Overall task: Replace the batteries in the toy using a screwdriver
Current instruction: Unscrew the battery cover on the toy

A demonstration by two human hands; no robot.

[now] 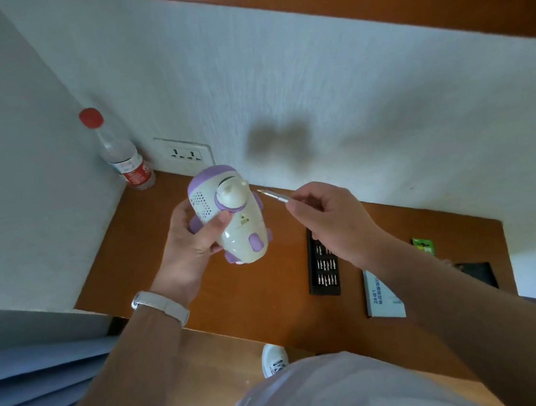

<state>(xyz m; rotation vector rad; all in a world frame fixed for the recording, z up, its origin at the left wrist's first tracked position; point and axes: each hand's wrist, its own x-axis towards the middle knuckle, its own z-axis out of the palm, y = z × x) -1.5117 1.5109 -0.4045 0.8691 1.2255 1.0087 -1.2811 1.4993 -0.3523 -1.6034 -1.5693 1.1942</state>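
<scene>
The toy point(231, 213) is up off the table point(255, 304) in my left hand point(191, 241), thumb and fingers wrapped round its body. It is smooth, rounded hard plastic, probably light and slippery, so a full wrap seems safer than holding the knob. My right hand point(328, 216) pinches the screwdriver point(272, 195), its tip just beside the toy. Farther off, a bottle point(124, 159) stands by the wall.

The toy point(247, 235) is cream-white with lilac patches and a dotted grille; the bottle point(118, 153) has a red cap and label; the tabletop point(254, 298) is orange-brown.
</scene>
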